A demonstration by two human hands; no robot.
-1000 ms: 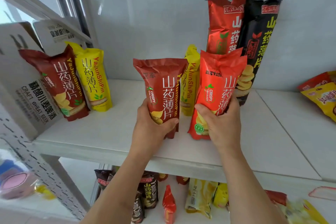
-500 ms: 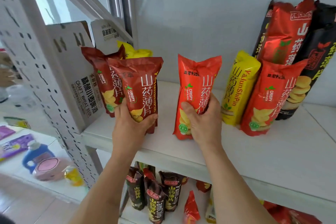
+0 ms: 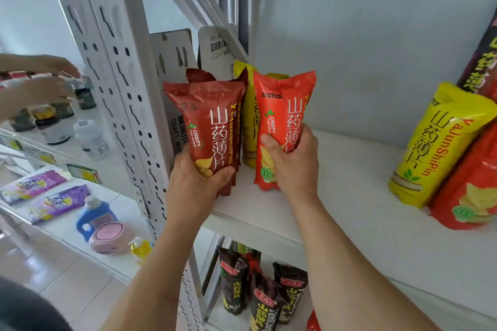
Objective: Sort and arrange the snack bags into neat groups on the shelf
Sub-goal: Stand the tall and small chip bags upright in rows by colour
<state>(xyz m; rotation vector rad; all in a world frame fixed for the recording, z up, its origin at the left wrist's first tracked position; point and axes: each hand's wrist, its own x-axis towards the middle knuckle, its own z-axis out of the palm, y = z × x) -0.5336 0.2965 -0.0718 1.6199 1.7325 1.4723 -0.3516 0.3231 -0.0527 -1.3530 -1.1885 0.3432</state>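
Left hand (image 3: 196,183): grip clamped round the lower part of a dark red snack bag (image 3: 212,131), thumb across the front near the bottom. Bag upright, at the left end of the white shelf (image 3: 349,223), just beside the perforated white upright (image 3: 126,105).

Right hand (image 3: 294,166): grip clamped round the lower half of a bright orange-red snack bag (image 3: 282,121), thumb on the front. Bag upright, its bottom edge at shelf level; whether it rests on the shelf cannot be told. It stands just beside the dark red bag, right of it.

Behind these two: a yellow snack bag (image 3: 248,115), partly hidden, showing between them; the top of a second dark red bag (image 3: 200,76) above the first. Further back, a white cardboard box (image 3: 174,59) with black print against the upright.

Right end of shelf, well apart from the held bags: a second yellow bag (image 3: 435,148), leaning; an orange-red bag (image 3: 468,191) just beside it, cut off by the frame edge; a dark bag (image 3: 481,67) behind, mostly out of view.

Lower shelf: several dark brown bags (image 3: 265,298), upright.

Left background: a bench (image 3: 80,212) with purple packets (image 3: 57,200), a blue bottle (image 3: 94,213) and a pink round case (image 3: 110,236); another person's hands (image 3: 40,80) over small jars (image 3: 53,121).
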